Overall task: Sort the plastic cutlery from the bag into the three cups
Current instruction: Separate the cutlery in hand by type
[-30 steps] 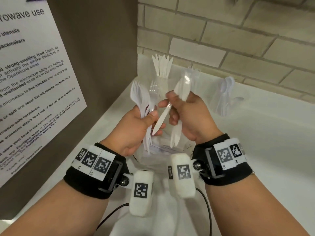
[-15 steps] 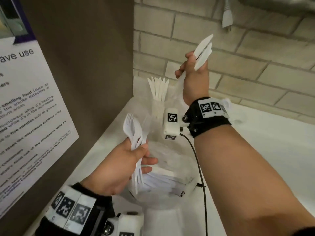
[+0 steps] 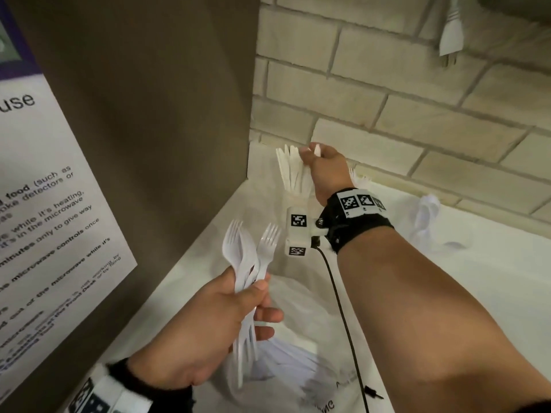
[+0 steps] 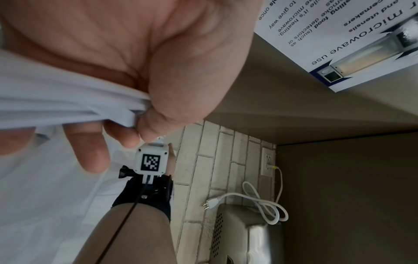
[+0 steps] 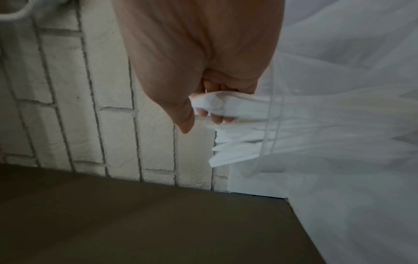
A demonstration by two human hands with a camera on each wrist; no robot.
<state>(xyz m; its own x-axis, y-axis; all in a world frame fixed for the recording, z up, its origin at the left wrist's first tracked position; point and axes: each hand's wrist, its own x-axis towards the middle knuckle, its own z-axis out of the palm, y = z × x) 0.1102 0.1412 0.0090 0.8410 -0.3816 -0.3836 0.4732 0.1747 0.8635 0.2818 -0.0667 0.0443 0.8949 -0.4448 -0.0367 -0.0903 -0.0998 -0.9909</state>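
My left hand [image 3: 253, 296] grips a bundle of white plastic forks [image 3: 250, 257], tines up, above the clear plastic bag [image 3: 301, 332], which holds more white cutlery. In the left wrist view the fork handles [image 4: 68, 101] are clamped under the thumb. My right hand [image 3: 311, 155] is at the back corner, pinching white knives [image 5: 217, 103] by their blade tips over the clear knife cup [image 5: 270, 135]. Several knives [image 3: 287, 171] stand in that cup, handles down. A fork cup [image 3: 360, 178] peeks out behind my right wrist, and a spoon cup [image 3: 426, 216] stands further right.
A brown panel [image 3: 149, 114] with a microwave-use notice [image 3: 44, 204] walls off the left. A brick wall [image 3: 387, 99] runs along the back of the white counter [image 3: 492, 278]. A white power plug [image 3: 451, 34] hangs at the top right. My wrist camera cable [image 3: 343, 308] crosses the bag.
My right hand dropped from high against the brick wall down to the knife cup, carrying the knives with it. My left hand stayed over the bag with its forks.
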